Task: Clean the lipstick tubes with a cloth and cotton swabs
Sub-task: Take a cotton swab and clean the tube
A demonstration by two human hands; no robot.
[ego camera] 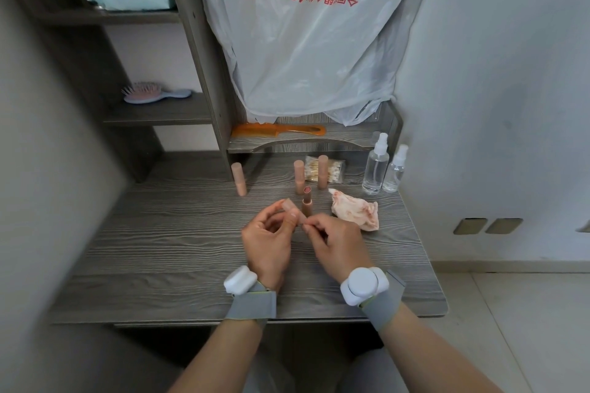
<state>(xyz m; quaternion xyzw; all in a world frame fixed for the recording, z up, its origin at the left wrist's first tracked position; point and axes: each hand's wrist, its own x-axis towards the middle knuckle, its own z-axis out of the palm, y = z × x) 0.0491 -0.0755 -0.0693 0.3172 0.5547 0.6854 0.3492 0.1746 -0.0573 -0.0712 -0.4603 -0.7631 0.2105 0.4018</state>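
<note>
above the desk (191, 249), left hand (266, 244) grips a lipstick cap (292, 212); right hand (338, 244) pinches something thin (303, 226) against it.

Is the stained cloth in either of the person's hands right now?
No, the stained cloth lies on the desk beside the open lipstick.

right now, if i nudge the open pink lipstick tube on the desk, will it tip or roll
Likely tips easily: the open pink lipstick tube stands tall and narrow on the grey wooden desk. Once down, its round body would probably roll.
</note>
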